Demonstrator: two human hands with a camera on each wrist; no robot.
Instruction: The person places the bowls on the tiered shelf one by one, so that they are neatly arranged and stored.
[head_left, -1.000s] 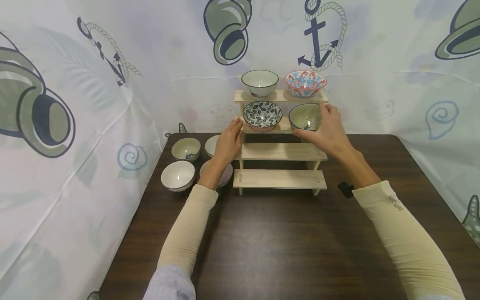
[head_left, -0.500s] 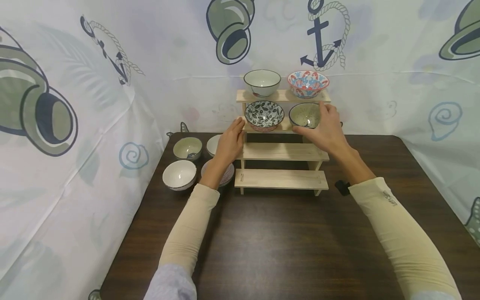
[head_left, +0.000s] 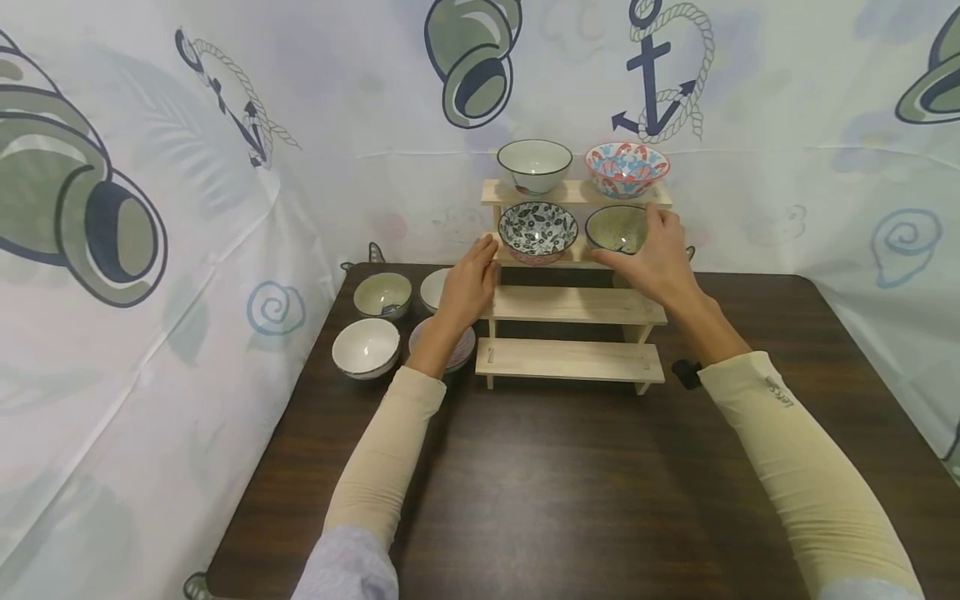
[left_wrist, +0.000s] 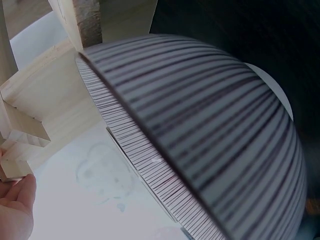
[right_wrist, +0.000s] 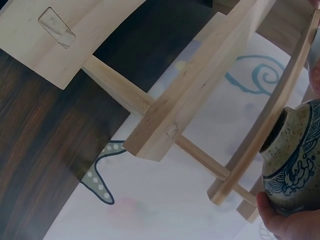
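My right hand [head_left: 662, 260] holds a speckled green bowl [head_left: 617, 227] at the right end of the rack's second-highest shelf, thumb at the front and fingers at its side. In the right wrist view the bowl's blue wave pattern [right_wrist: 300, 167] shows close against the shelf edge. Beside it sits a black-and-white floral bowl [head_left: 537, 228]. My left hand [head_left: 472, 279] rests its extended fingers against the left end of the stepped wooden rack [head_left: 570, 360]. Under the left forearm is a striped bowl [left_wrist: 200, 110], partly hidden in the head view.
On the top shelf stand a white bowl with a dark rim [head_left: 535, 165] and a red-and-blue patterned bowl [head_left: 627, 169]. Left of the rack, a green bowl [head_left: 382, 295], a white bowl [head_left: 366, 347] and a half-hidden white bowl [head_left: 432, 289] stand on the dark table [head_left: 570, 483].
The speckled green bowl has shifted slightly left along its shelf, closer to the floral bowl, with my right hand. My left hand stays at the rack's end. The head view has turned slightly left.
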